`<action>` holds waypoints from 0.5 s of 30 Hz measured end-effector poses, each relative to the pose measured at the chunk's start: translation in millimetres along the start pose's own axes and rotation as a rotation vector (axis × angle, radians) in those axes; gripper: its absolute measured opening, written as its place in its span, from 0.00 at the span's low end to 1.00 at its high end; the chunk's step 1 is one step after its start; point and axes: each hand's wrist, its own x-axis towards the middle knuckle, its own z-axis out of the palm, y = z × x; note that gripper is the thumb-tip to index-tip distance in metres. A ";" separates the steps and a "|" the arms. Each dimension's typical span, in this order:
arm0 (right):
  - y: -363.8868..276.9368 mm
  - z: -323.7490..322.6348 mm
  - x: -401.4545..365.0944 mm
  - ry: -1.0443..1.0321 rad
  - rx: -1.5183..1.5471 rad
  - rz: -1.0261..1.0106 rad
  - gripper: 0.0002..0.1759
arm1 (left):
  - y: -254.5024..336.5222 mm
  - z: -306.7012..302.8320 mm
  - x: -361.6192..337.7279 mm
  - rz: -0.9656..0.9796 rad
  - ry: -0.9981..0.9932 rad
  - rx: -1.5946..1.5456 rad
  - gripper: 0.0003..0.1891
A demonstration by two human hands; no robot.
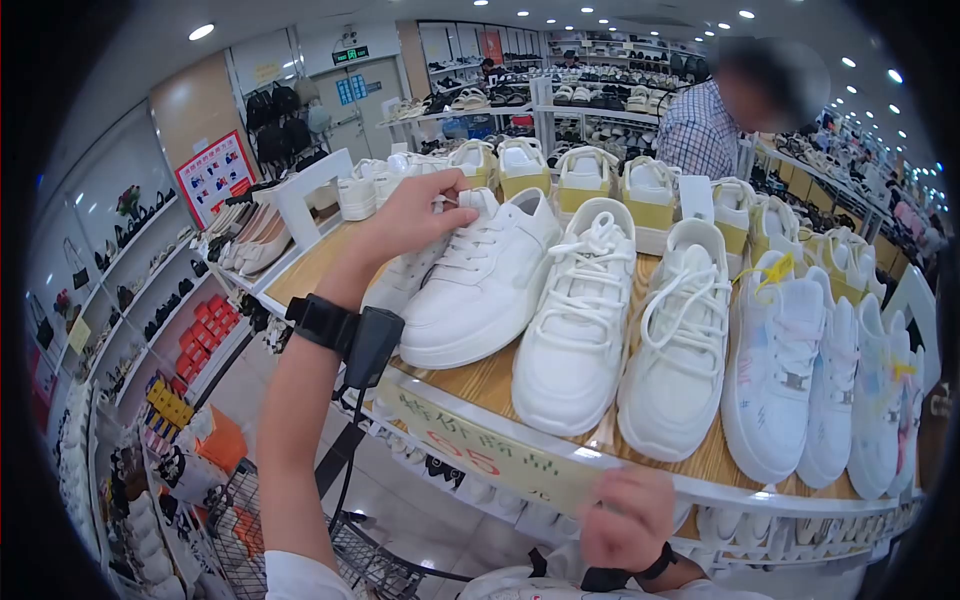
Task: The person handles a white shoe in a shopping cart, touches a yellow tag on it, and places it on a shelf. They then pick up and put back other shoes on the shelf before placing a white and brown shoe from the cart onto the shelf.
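My left hand (432, 212) is closed on the tongue of a white lace-up sneaker (475, 290), thumb and fingers pinching near the collar. That sneaker sits tilted on the wooden display shelf (490, 395), with its mate partly hidden behind my wrist. To its right stand white sneakers with thick laces (578, 325) and a second similar sneaker (675, 350). Somewhat blurred, my right hand (628, 520) hangs in front of the shelf's edge with its fingers curled in. Nothing shows in it. A handwritten price sign (480, 450) runs along the shelf front.
White sneakers with pastel patches (775, 385) fill the shelf's right end. Behind are several white-and-olive shoes (588, 180). A person in a checked shirt (700, 130) stands beyond the display. A wire cart (235, 510) is at lower left, near wall shelves of shoes (150, 275).
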 end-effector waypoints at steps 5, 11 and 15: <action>10.5 7.9 -3.4 -0.021 -0.043 -0.182 0.08 | -0.2 3.0 -13.1 -0.074 0.003 0.086 0.13; 18.1 24.6 -5.4 -0.154 0.036 -0.308 0.05 | 20.4 16.0 -84.3 0.037 0.174 0.230 0.25; 18.5 42.9 -6.5 -0.249 0.290 -0.300 0.09 | 44.7 39.3 -121.2 -0.045 0.328 0.236 0.27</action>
